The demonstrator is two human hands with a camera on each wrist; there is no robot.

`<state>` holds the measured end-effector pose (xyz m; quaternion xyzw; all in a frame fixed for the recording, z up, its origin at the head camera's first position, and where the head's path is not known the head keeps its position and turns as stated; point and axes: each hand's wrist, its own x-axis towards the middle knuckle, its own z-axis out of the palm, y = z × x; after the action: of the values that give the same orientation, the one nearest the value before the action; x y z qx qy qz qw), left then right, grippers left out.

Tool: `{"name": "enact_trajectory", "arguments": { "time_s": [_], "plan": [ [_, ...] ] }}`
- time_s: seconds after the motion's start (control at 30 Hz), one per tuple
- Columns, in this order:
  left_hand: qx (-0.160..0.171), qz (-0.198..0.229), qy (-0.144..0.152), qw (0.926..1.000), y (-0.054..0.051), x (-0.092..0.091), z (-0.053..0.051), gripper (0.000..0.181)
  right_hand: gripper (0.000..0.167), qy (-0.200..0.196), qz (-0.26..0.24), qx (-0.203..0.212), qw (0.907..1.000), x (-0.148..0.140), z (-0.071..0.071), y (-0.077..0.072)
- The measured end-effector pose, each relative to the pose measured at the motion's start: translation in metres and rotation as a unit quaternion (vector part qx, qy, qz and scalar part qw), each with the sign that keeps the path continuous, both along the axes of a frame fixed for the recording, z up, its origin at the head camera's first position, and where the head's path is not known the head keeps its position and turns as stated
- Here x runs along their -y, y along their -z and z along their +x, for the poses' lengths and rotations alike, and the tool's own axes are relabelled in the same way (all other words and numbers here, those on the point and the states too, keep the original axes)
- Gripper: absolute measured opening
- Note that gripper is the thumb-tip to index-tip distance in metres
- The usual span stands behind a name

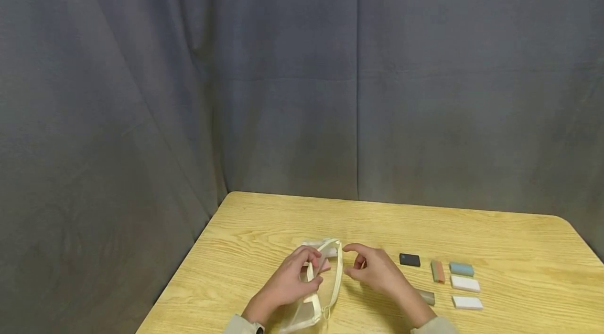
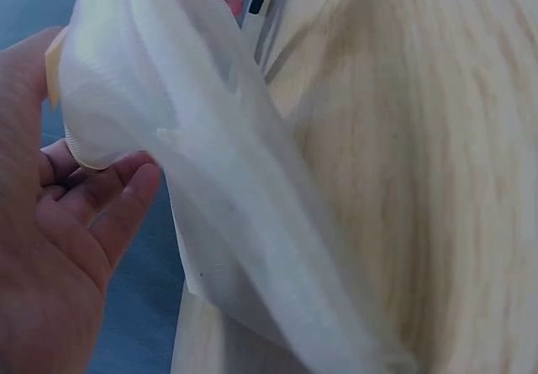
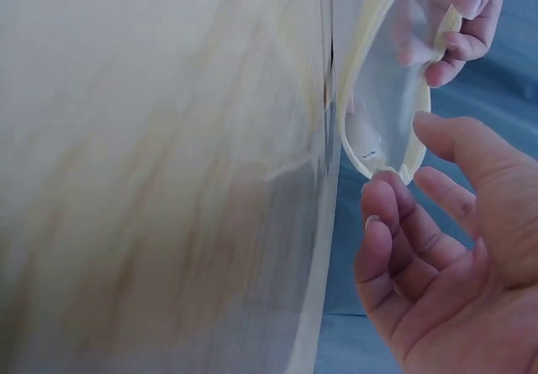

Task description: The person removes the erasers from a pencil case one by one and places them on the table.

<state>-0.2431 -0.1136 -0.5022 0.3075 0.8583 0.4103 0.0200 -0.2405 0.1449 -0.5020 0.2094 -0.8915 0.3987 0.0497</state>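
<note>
A see-through mesh pouch with a pale yellow zipper rim lies with its mouth spread. My left hand grips the rim nearest it, thumb and fingers on either side; in the left wrist view the mesh covers part of the fingers. Inside the pouch are a pink piece and a whitish piece, both partly hidden. Beside the pouch's far end is my right hand, fingers loosely bent, with a gap between thumb and index finger. The right wrist view shows its fingertips close to the zipper end; contact is unclear.
Right of my right hand on the wooden table lie small blocks: black, green-and-orange, blue, two white ones, the upper and lower. A grey-brown piece is partly behind my right forearm. Grey curtains hang behind.
</note>
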Motion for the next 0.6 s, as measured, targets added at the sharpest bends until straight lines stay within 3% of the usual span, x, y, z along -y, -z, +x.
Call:
{"name": "enact_trajectory", "arguments": {
  "time_s": [0.43,0.6],
  "plan": [
    [-0.018,0.008,0.007,0.9998,-0.004,-0.001,-0.003,0.023,0.044,0.017,0.076,-0.015,0.9969,0.017,-0.015,-0.007],
    [-0.017,0.001,0.015,0.9997,-0.006,-0.001,-0.002,0.023,0.044,0.031,0.088,-0.003,0.9956,0.023,-0.019,-0.008]
  ]
}}
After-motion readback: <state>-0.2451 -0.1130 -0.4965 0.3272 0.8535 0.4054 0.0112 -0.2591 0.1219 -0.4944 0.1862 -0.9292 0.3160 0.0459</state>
